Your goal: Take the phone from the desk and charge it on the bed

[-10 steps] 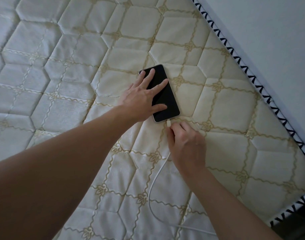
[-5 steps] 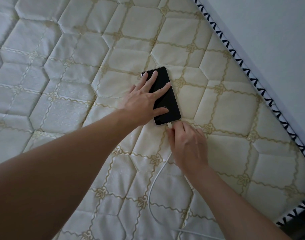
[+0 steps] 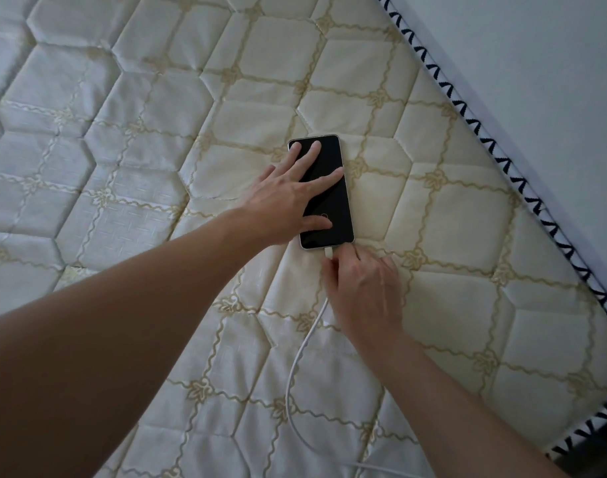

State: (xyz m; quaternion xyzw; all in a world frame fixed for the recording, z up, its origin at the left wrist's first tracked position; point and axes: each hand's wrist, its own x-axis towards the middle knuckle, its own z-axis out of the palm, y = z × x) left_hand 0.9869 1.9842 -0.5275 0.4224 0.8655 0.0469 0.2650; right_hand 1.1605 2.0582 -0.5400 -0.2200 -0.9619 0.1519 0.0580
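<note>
Since the earlier frame, the plug, pinched by the right hand, has been brought against the phone; that phone is pressed flat on the mattress by the open left hand; charging is judged imminent.

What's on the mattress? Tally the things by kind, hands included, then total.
Phone: 1
Cable: 1
Hands: 2, left hand flat on the phone, right hand pinching the cable's plug
Total: 4
</note>
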